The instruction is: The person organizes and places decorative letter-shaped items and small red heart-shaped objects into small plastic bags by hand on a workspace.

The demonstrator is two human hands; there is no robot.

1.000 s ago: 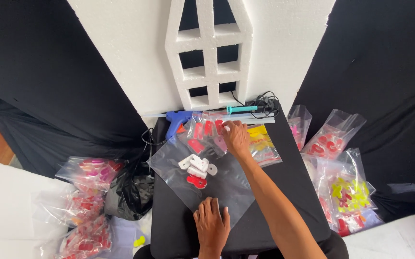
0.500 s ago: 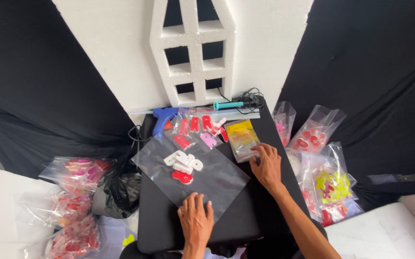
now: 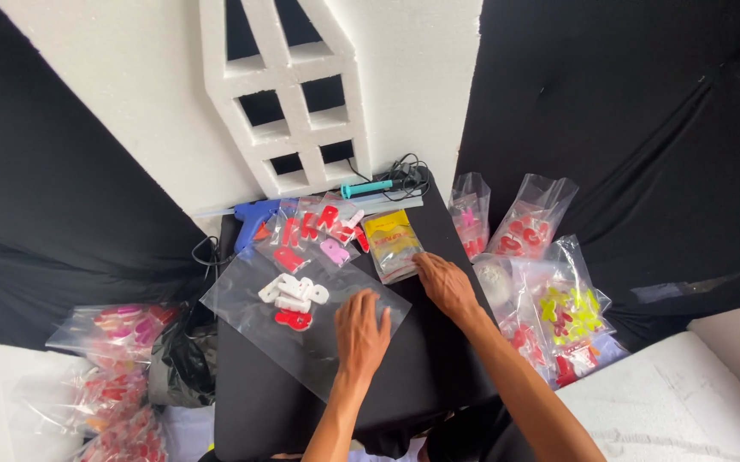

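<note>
Under your left hand (image 3: pixel 361 332) lies a glossy clear plastic bag (image 3: pixel 301 321) on matt black cloth (image 3: pixel 421 376); behind stands rough white foam (image 3: pixel 301 111), beside a smooth blue plastic glue gun (image 3: pixel 254 221).

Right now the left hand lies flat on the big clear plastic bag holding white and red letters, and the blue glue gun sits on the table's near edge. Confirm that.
One slip: the blue glue gun lies at the table's far edge, by the white foam wall. The head view shows it. The left hand does lie flat on the big clear plastic bag holding white and red letters.
</note>
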